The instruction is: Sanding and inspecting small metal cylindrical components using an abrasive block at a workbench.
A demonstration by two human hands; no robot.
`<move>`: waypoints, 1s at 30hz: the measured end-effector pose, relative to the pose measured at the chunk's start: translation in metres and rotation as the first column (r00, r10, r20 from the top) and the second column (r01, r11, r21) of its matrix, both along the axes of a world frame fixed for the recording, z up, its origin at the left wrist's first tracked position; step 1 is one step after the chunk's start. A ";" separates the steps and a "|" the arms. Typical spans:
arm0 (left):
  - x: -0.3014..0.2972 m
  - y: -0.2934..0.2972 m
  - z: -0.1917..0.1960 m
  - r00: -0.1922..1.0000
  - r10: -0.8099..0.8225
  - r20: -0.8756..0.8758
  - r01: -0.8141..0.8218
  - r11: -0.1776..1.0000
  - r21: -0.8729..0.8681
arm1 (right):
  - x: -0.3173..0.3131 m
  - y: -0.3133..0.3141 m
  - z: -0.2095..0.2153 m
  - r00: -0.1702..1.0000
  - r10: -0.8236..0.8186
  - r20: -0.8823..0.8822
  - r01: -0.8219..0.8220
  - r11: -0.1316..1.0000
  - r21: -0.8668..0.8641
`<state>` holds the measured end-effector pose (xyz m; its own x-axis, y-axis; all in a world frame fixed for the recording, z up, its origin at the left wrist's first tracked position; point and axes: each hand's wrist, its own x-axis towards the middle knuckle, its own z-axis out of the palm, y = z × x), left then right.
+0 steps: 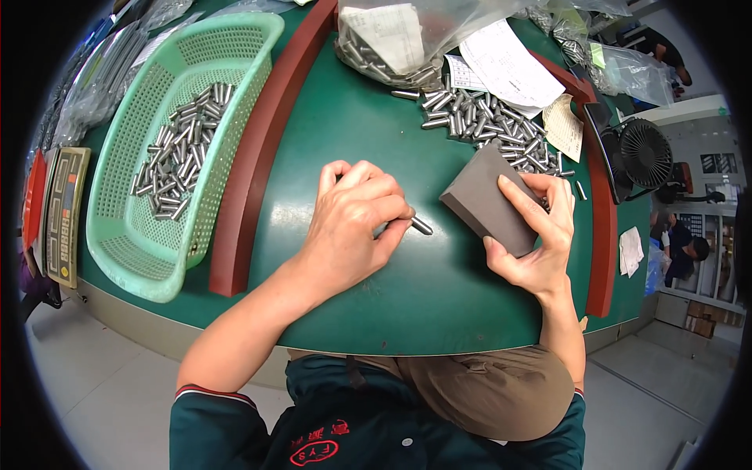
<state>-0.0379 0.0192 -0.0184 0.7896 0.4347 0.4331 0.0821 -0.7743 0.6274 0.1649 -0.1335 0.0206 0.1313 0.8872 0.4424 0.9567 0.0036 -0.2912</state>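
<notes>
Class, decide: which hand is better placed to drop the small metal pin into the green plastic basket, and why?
Probably the left hand: its fingers already pinch the small metal pin, and the green plastic basket lies on its side. The right hand holds the grey rectangular block.

A green-topped desk [368,117] with a curved front edge and reddish-brown raised strips [262,149] fills the scene under even, bright indoor light. Pale grey floor [102,376] shows at 7 and 5 o'clock. At 3 o'clock a small black fan [645,153] stands at the desk's edge, with white shelving [705,235] beyond it.
</notes>
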 end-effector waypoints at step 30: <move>-0.002 0.001 0.004 0.999 -0.008 -0.040 0.008 1.000 0.012 | -0.008 -0.001 0.001 0.976 0.207 -0.069 -0.211 0.975 -0.064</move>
<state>-0.0396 0.0206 -0.0148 0.8099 0.4232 0.4062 0.1008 -0.7825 0.6144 0.1572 -0.1341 0.0219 -0.0350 0.9267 0.3742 0.9171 0.1786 -0.3565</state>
